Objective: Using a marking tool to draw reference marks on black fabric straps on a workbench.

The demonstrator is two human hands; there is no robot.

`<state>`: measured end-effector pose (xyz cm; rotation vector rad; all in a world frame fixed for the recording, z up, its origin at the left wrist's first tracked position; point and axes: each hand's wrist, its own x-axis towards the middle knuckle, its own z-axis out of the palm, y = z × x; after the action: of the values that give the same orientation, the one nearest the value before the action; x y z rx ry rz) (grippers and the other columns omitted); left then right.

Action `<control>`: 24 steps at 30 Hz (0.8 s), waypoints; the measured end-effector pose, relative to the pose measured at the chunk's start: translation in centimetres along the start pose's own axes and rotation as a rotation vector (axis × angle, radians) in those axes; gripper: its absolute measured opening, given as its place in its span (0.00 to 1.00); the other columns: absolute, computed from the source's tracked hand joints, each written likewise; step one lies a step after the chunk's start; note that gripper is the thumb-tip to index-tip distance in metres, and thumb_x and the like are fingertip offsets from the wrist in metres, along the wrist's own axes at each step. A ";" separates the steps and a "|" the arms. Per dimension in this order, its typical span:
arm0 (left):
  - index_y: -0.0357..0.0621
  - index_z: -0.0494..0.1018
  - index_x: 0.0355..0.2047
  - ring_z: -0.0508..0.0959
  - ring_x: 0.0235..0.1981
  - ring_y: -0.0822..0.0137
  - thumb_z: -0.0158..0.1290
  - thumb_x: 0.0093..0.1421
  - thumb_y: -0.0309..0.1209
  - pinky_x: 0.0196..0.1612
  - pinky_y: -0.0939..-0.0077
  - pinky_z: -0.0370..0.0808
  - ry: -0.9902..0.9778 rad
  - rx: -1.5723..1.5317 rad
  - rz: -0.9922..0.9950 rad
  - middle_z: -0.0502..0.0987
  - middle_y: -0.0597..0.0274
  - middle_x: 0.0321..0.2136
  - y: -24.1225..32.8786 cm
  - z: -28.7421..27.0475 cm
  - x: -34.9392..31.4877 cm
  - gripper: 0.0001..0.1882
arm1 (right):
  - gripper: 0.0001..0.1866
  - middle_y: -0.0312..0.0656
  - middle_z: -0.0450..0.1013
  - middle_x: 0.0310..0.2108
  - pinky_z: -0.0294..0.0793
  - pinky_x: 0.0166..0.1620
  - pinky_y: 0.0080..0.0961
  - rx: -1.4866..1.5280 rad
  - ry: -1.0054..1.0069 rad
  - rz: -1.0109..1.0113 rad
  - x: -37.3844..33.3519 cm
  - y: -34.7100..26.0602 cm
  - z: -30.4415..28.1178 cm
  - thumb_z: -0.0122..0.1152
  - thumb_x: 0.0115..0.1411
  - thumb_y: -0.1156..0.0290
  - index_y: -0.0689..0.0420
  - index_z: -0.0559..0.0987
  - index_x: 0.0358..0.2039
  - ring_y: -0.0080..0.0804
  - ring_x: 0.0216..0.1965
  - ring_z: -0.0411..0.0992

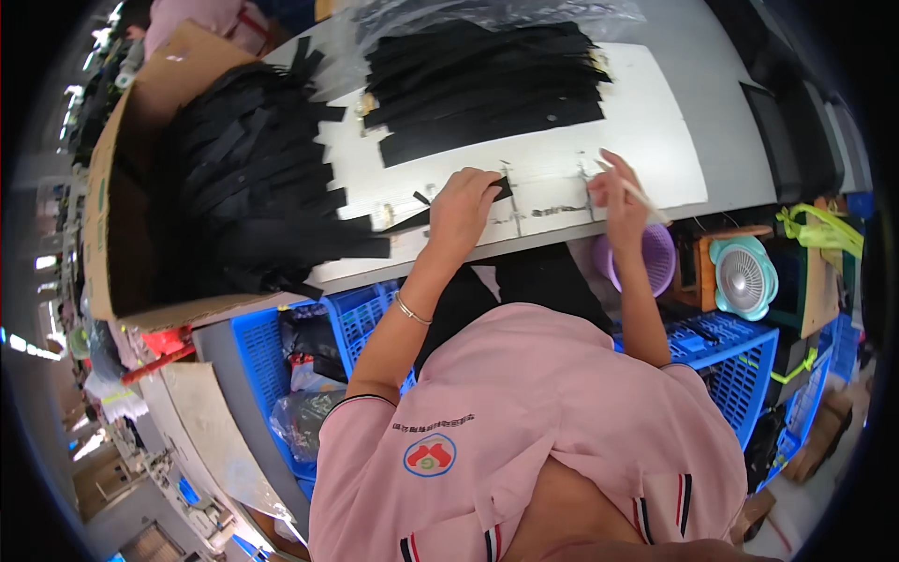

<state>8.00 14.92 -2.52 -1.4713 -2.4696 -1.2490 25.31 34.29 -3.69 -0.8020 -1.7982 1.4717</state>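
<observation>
My left hand rests on the white board near its front edge. Its curled fingers press on a black strip, which looks like fabric or webbing and whose ends show on both sides of the hand. To the right, raised a little near the board's edge, my right hand pinches a slim pale pencil-like stick that slants back toward me. Dark lines and smudges mark the board between the hands. Beyond them lies a broad stack of black strips.
At the left stands an open cardboard box heaped with loose black strips, some hanging over its side. Clear plastic film lies behind the stack. Below the table are blue crates, a purple basket and a small teal fan.
</observation>
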 end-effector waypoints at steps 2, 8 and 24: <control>0.41 0.80 0.42 0.81 0.39 0.53 0.61 0.59 0.26 0.42 0.65 0.78 -0.030 -0.103 -0.011 0.82 0.56 0.37 1.7 2.5 1.0 0.11 | 0.18 0.43 0.82 0.41 0.75 0.42 0.30 -0.180 -0.025 -0.201 -1.9 1.1 0.6 0.53 0.71 0.63 0.55 0.78 0.58 0.33 0.36 0.78; 0.41 0.80 0.46 0.78 0.47 0.51 0.62 0.58 0.25 0.52 0.60 0.74 -0.053 -0.178 -0.010 0.80 0.55 0.43 4.3 5.7 1.3 0.14 | 0.28 0.39 0.76 0.59 0.65 0.63 0.40 -0.823 -0.151 -0.597 -4.4 0.8 0.7 0.69 0.55 0.71 0.53 0.76 0.58 0.38 0.60 0.72; 0.38 0.68 0.65 0.55 0.73 0.46 0.56 0.67 0.38 0.71 0.32 0.32 -0.050 0.324 -0.216 0.64 0.53 0.69 0.5 -1.2 -8.5 0.29 | 0.28 0.42 0.71 0.64 0.54 0.71 0.45 -1.040 -0.128 -0.636 -2.9 2.8 -6.0 0.67 0.61 0.66 0.57 0.72 0.60 0.40 0.66 0.65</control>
<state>12.66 7.97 -4.63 -1.1970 -2.7588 -0.7859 32.06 35.88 -5.98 -0.4780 -2.5876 0.1184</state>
